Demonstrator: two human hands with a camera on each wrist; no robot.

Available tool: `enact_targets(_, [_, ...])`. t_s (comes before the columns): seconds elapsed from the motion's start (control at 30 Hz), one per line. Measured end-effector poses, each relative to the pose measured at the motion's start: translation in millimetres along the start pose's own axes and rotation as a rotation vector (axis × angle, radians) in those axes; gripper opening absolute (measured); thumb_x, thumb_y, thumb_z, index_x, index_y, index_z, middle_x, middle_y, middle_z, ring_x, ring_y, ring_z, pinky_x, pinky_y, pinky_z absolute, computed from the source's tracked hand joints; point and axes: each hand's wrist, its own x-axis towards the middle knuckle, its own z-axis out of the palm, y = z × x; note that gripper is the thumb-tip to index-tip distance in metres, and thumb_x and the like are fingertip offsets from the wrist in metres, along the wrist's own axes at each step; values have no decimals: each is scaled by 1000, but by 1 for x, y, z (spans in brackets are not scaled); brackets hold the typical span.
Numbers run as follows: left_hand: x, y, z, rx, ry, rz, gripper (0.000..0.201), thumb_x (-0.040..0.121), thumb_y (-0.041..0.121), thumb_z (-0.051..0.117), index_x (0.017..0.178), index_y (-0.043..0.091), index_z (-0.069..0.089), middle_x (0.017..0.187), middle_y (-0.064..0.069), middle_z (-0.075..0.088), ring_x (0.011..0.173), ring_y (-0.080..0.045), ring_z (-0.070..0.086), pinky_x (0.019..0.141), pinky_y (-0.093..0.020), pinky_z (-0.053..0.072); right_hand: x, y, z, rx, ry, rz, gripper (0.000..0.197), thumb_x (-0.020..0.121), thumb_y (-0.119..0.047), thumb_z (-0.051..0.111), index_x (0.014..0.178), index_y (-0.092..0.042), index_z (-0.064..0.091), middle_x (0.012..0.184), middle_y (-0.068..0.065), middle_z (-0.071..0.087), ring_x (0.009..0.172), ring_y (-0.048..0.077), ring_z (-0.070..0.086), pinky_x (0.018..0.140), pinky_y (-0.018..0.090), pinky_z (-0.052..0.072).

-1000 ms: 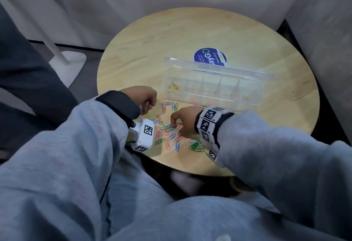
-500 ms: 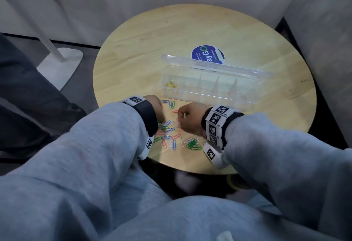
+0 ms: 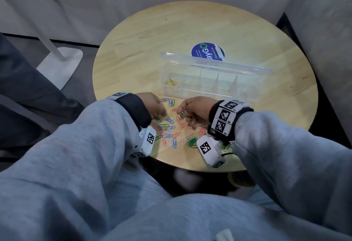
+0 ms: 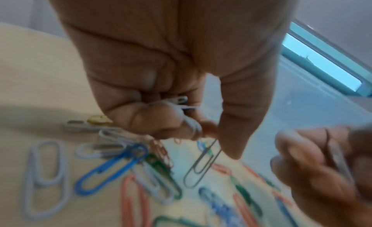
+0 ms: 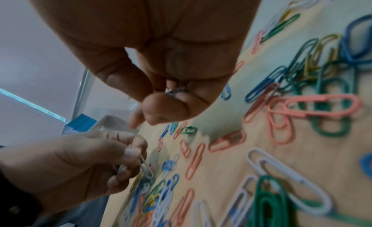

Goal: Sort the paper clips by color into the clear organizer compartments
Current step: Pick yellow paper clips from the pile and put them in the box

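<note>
Loose paper clips [image 3: 172, 129] in red, blue, green, white and yellow lie scattered near the table's front edge. Behind them stands the clear organizer [image 3: 209, 80], lid open, with yellow clips [image 3: 170, 83] in its leftmost compartment. My left hand [image 3: 156, 107] hovers over the pile's left side; in the left wrist view it grips several white clips [image 4: 181, 103] in curled fingers and pinches another white clip [image 4: 201, 166] that hangs down. My right hand [image 3: 192, 110] is over the pile's right side, pinching a white clip [image 3: 185, 111], with more clips [image 5: 176, 91] in its curled fingers.
The round wooden table [image 3: 190, 31] carries a blue round sticker [image 3: 207, 52] behind the organizer. A white stand base [image 3: 61, 65] sits on the floor at the left. Grey walls close in behind and to the right. My grey-sleeved arms cover the near edge.
Both hands have lifted white clips off the pile. The left hand swung in over the clips, and the right hand rose from the table with a clip pinched.
</note>
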Motion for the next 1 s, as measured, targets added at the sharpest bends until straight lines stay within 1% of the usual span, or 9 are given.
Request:
enact_targets(0.07, [0, 1, -5, -205, -26, -1, 16, 82, 4, 59, 66, 7, 59, 72, -14, 57, 58, -22, 48, 59, -24, 38, 3, 1, 2, -29, -66, 19, 33, 82, 10, 28, 71, -10, 53, 61, 12, 46, 35, 16, 38, 41, 19, 35])
enact_targets(0.1, [-2, 2, -8, -292, -18, -4, 18, 84, 2, 56, 67, 4, 57, 67, -14, 58, 55, -20, 52, 53, -21, 42, 3, 1, 4, -47, -103, 25, 30, 83, 9, 33, 70, -11, 51, 61, 12, 45, 35, 15, 39, 39, 18, 34])
enact_targets(0.2, [-9, 5, -17, -462, 28, -18, 26, 89, -1, 47, 64, 2, 53, 40, -2, 54, 30, -4, 48, 33, -10, 39, -2, 0, 10, -130, -146, -30, 27, 84, 3, 56, 65, -14, 48, 55, 7, 46, 37, 12, 49, 33, 14, 28])
enact_targets(0.3, [-13, 3, -23, -543, 50, -2, 25, 91, 2, 45, 67, 5, 49, 55, -9, 49, 34, -8, 41, 33, -10, 32, -11, -3, 22, -537, -51, -169, 21, 78, -9, 69, 71, -21, 54, 55, -6, 49, 40, 5, 48, 42, 17, 35])
enact_targets(0.4, [-15, -1, -25, -598, 36, 43, 28, 93, -1, 44, 66, 9, 44, 65, -8, 45, 33, -4, 40, 33, -9, 29, -13, -8, 33, -1005, 15, -261, 16, 76, -19, 69, 84, -28, 58, 63, -10, 44, 58, 10, 47, 56, 23, 40])
enact_targets(0.5, [-16, -5, -25, -673, 27, 65, 27, 93, -2, 43, 70, 10, 47, 66, -7, 45, 29, -1, 42, 33, -9, 31, -10, -12, 38, -1151, -17, -274, 16, 80, -19, 66, 92, -26, 59, 70, -11, 45, 72, 18, 51, 60, 26, 42])
enact_targets(0.57, [-15, -8, -25, -726, 29, 46, 25, 94, -2, 41, 73, 10, 49, 65, -6, 43, 28, -2, 42, 33, -8, 30, -8, -13, 40, -1235, -32, -277, 18, 82, -18, 64, 100, -22, 61, 74, -9, 45, 77, 19, 49, 55, 24, 38])
enact_targets(0.8, [-18, -8, -24, -763, -4, -36, 26, 93, 5, 35, 75, 12, 53, 62, 0, 37, 29, -2, 35, 34, -10, 23, -3, -10, 39, -1303, -38, -257, 14, 83, -14, 56, 96, -18, 61, 85, -4, 61, 74, 18, 54, 53, 23, 36])
enact_targets(1.0, [-17, -4, -19, -758, -17, -37, 26, 92, 4, 34, 74, 11, 52, 62, 0, 36, 28, -3, 35, 33, -9, 23, -2, -9, 35, -1348, 2, -268, 12, 81, -11, 47, 81, -21, 53, 80, -4, 57, 74, 21, 50, 57, 25, 38])
